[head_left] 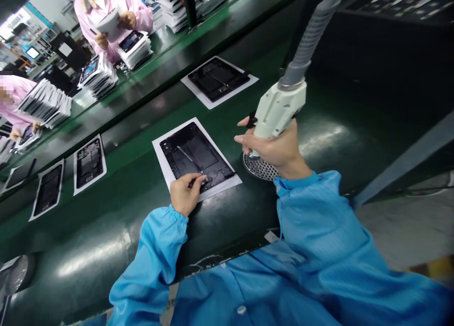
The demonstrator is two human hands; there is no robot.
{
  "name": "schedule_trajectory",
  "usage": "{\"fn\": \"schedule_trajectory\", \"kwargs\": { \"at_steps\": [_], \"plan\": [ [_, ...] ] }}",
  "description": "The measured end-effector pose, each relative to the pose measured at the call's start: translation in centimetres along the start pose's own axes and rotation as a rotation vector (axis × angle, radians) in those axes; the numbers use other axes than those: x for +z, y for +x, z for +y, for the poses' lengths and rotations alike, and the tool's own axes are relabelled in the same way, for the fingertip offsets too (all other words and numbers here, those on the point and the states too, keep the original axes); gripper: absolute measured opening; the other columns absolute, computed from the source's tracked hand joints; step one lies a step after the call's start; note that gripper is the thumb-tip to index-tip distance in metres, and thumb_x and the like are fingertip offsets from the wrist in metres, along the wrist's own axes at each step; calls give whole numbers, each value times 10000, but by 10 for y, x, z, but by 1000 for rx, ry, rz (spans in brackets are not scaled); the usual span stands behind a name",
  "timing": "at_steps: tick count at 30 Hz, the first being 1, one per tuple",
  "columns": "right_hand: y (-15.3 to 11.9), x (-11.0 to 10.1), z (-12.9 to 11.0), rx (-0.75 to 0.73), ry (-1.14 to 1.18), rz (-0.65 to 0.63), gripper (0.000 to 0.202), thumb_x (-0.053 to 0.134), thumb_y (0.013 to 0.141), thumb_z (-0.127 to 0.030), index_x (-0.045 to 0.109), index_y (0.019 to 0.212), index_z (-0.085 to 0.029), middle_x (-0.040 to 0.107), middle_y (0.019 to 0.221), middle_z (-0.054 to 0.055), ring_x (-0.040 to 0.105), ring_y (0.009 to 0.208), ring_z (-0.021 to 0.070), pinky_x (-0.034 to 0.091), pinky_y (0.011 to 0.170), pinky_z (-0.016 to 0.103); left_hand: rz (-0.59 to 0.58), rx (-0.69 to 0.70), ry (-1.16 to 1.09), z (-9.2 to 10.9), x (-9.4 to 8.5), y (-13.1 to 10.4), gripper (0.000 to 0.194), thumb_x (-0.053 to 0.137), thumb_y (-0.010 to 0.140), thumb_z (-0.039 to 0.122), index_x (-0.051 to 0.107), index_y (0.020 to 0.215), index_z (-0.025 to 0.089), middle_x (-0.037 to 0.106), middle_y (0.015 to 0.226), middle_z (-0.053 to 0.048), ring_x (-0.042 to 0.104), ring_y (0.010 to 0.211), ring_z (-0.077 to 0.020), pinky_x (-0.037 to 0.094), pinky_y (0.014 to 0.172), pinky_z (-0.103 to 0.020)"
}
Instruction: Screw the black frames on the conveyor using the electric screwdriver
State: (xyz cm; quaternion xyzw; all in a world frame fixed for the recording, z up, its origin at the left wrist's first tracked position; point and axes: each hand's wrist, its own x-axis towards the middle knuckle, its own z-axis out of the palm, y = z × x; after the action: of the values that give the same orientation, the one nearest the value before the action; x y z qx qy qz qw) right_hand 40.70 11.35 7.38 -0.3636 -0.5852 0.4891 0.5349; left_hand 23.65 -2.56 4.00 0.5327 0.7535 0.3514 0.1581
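Note:
My right hand (280,149) is wrapped round a pale electric screwdriver (278,106), whose grey ribbed hose runs up out of view. The tool's tip is down at a round perforated metal dish (260,167). Left of it, a black tablet housing (193,149) lies open side up on a white sheet (223,188), with a thin strip across its inside. My left hand (186,191) rests at the housing's near edge, thumb and forefinger pinched over a small part there. The fingers hide what that part is.
Farther up the green bench (124,217) lies another tablet housing (218,78) on paper. Several more housings (88,160) lie at the left. Across a raised rail, a person in pink (113,21) handles papers beside stacks (135,52). A grey bar (404,158) slants at right.

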Motion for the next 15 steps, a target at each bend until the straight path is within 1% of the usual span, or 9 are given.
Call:
{"fn": "schedule_trajectory", "kwargs": {
  "at_steps": [3,7,11,15],
  "plan": [
    [0,0,-2,2,9,3,247,828,588,-289,627,714,-223,546,436,-57,504,390,133,448,461,328,-22,-14,2,1,5,0,177,636,858,333,755,858,201,732,727,6,606,571,-104,482,593,-219],
    [0,-1,-3,9,2,2,270,836,585,-290,622,734,-218,546,441,-61,508,384,130,446,443,321,-106,30,114,1,13,-4,149,639,865,300,747,870,198,736,800,-10,640,668,-124,484,663,-238],
    [-1,-2,-3,-11,-17,-6,247,823,603,-253,621,741,-216,550,456,-60,515,392,130,457,453,328,-99,92,265,2,11,-5,171,627,877,331,728,845,196,692,890,-23,637,746,-131,463,665,-243],
    [-1,-2,-4,-22,-5,3,208,793,614,-185,631,742,-212,553,451,-61,513,393,126,452,457,323,-111,81,323,4,8,-1,170,645,866,351,700,817,198,649,908,-17,616,743,-122,442,647,-240]
  ]
}}
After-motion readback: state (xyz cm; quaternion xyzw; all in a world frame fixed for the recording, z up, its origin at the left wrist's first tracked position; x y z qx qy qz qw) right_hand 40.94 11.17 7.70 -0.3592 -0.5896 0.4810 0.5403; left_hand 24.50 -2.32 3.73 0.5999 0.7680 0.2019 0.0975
